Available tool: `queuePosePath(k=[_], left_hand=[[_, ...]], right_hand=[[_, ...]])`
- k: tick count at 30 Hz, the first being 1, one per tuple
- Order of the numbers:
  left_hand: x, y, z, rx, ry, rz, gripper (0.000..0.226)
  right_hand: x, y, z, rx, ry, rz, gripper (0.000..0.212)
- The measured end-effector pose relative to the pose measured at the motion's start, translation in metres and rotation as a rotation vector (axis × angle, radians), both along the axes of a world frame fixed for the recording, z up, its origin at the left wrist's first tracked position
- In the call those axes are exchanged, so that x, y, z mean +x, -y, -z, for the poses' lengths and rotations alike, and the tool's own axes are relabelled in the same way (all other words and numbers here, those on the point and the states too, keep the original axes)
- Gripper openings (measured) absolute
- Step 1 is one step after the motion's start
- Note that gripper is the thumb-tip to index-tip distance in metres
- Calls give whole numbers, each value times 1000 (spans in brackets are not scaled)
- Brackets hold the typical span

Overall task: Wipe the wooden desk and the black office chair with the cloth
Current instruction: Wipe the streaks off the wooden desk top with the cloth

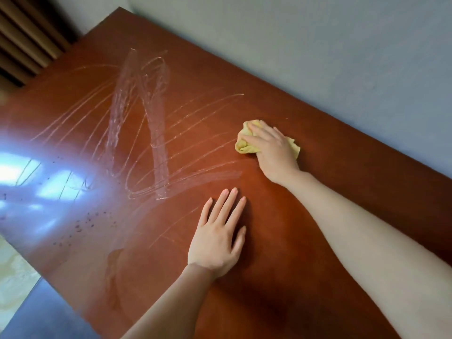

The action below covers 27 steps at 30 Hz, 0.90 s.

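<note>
The reddish-brown wooden desk fills most of the view. Wet wipe streaks cross its middle and left part. A bunched yellow cloth lies on the desk near the far edge, and my right hand grips it from above, pressing it onto the wood. My left hand rests flat on the desk nearer to me, fingers straight and spread a little. The black office chair is not in view.
A pale grey wall runs along the desk's far edge. Brown curtains hang at the top left. Small dark specks dot the desk's left side beside a bright glare. Floor shows at the bottom left.
</note>
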<state>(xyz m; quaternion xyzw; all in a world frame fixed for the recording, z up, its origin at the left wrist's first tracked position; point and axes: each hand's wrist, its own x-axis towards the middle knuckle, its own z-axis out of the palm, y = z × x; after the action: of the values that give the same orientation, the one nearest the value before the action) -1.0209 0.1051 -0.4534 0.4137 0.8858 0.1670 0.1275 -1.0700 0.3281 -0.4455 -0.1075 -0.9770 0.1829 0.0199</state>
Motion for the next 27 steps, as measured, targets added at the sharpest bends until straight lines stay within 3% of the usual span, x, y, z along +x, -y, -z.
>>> queuePosePath(k=[6,14,20,27], left_hand=[[0,-2,-2,-1,-20,-12,54],[2,1,0,-10,-4,-2,55],[3,0,1,0,-6,-4,54],[2,-1,2,-2,-4,2,54]], right_hand=[[74,29,0,-39,-26,-278,58],[137,-37,-12,-7,63,-498,66],[112,-97,-21,49,130,-223,69],[32,-111,-8,37,16,225,56]])
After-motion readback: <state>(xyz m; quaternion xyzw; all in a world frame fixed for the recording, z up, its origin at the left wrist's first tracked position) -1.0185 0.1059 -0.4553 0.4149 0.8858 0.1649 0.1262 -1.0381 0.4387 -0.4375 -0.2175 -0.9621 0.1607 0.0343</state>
